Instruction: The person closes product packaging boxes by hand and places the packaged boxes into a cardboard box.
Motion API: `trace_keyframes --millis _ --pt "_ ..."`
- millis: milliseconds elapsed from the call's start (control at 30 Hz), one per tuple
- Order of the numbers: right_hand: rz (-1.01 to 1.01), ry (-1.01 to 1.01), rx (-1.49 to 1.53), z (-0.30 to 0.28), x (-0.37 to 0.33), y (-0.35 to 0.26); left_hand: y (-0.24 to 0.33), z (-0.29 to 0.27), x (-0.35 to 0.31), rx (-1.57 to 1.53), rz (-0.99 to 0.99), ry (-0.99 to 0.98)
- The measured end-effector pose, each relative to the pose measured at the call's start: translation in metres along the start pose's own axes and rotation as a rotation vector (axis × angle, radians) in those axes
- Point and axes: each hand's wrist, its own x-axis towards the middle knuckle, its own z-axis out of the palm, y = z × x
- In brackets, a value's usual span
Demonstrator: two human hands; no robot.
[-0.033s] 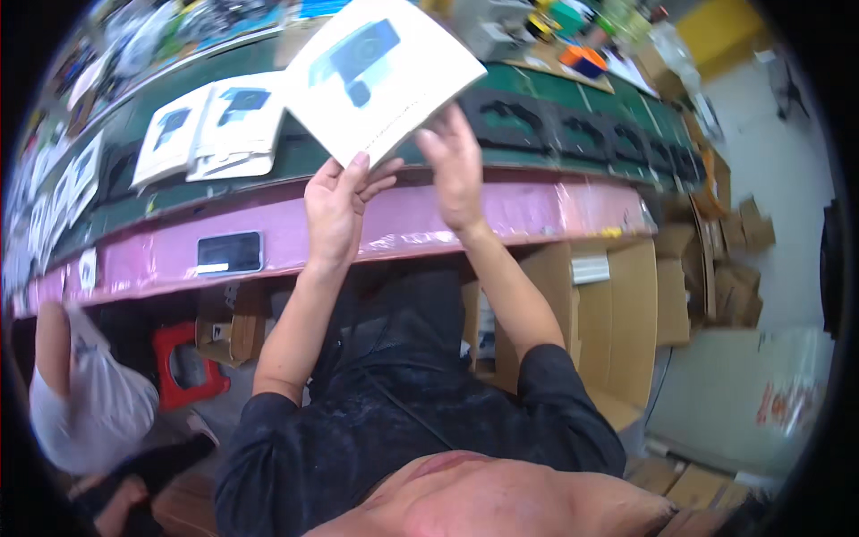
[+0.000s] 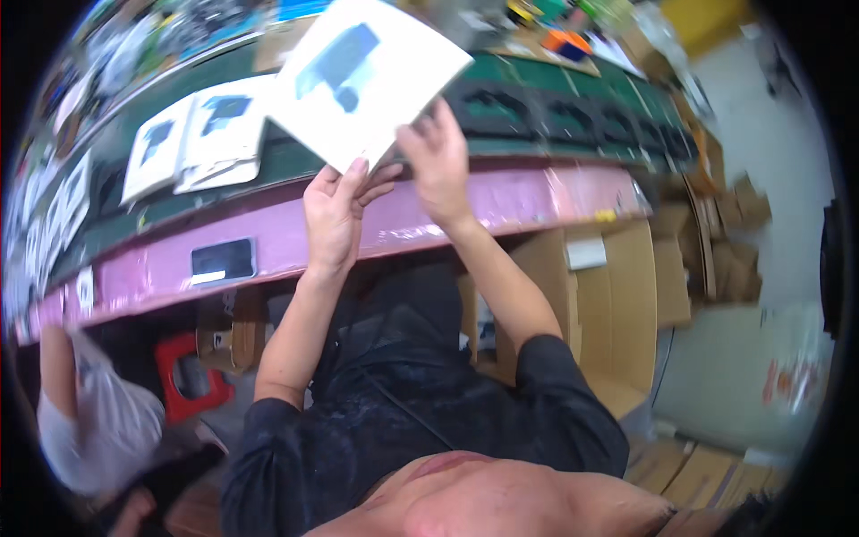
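Note:
My left hand [image 2: 333,210] pinches the lower corner of a white box [image 2: 394,67], thumb on the front and fingers behind. On the box's face is a picture of a dark camera-like device. It is held up, tilted, over the green bench [image 2: 295,166]. By its lower right edge is my right hand [image 2: 438,166], thumb and fingers apart; whether the fingertips touch the box is unclear. Left of it on the bench lie two similar white boxes, a nearer one [image 2: 234,139] and a further one [image 2: 161,148].
Black foam-like trays with cut-outs [image 2: 501,112] line the bench to the right. A phone [image 2: 224,260] lies on the pink front ledge [image 2: 358,234]. Below right stands an open cardboard carton [image 2: 617,304]. A person in white [image 2: 103,421] sits at lower left near a red stool [image 2: 179,394].
The whole view has shifted slightly, bringing the bench and box a little to the left. Both hands keep nearly the same pose, with the box still in my left hand.

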Motion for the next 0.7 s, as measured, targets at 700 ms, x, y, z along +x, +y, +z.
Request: trace_keyframes --millis 700 --pt "-0.315 0.048 -1.118 -0.104 -0.008 -0.113 0.048 0.002 -0.008 0.678 0.037 -0.148"
